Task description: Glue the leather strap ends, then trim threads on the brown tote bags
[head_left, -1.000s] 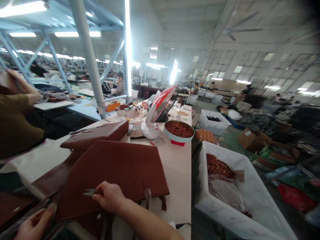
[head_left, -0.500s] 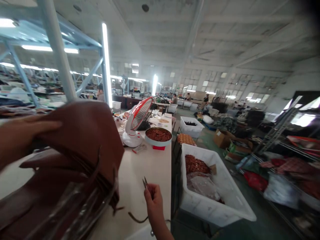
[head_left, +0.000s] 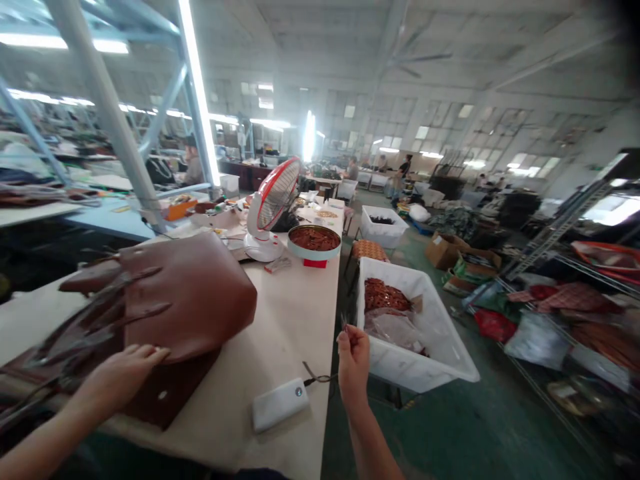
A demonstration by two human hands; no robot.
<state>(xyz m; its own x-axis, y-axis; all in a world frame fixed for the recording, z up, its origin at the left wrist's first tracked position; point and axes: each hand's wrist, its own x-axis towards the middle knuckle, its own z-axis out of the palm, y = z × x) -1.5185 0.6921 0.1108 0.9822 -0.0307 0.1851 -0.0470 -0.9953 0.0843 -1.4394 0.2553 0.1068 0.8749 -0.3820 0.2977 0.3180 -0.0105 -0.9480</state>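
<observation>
A brown leather bag lies on its side on the white table, its straps and clear plastic wrapping trailing left. My left hand grips the bag's near edge, fingers on top and thumb hidden. Under the bag shows a darker brown leather part. Past the table's right edge, my right hand is closed around small pointed thread snips, with only their tips sticking out. A white power bank with a dark cable rests on the table between my hands.
Farther along the table stand a red-and-white fan and a round tin of brown pieces. Right of the table is a white plastic bin with brown parts and plastic bags. A metal rack stands farther right. Co-workers are in the background.
The bag has come down from my raised left hand onto the table. My right hand, still with the snips, has moved right, past the table edge. The power bank is now in full view.
</observation>
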